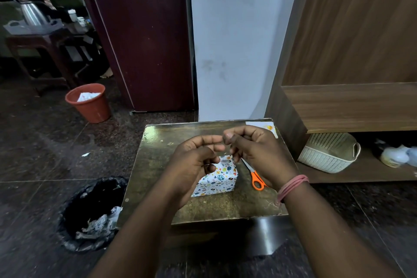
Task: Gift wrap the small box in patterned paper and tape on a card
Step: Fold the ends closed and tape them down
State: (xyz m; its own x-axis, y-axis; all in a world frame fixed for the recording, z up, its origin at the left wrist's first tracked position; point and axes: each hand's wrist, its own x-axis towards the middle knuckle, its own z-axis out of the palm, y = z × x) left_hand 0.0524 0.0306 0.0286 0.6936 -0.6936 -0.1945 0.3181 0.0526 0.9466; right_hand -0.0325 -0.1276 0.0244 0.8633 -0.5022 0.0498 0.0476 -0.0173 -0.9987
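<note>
1. Box [217, 178] already wrapped, mid-worktop [158, 142].
2. Left hand [196, 158] and right hand [250, 149] raised above it, fingers curled, seemingly pinching tape; unclear.
3. Card [265, 127] waits at the far corner; likely taped next.

Wrapped box [217, 179] upright on table [225, 205]

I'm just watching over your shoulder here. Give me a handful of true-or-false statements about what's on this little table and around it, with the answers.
1. The box on the table is already covered in patterned paper. True.
2. The scissors have blue handles. False: they are orange.
3. The scissors lie to the right of the box. True.
4. The right hand is holding the scissors. False: they lie on the table; both hands are raised above the box, fingertips close together.
5. The black-lined bin on the floor is left of the table. True.
6. The card is taped onto the box. False: it lies at the table's far right corner.
</note>
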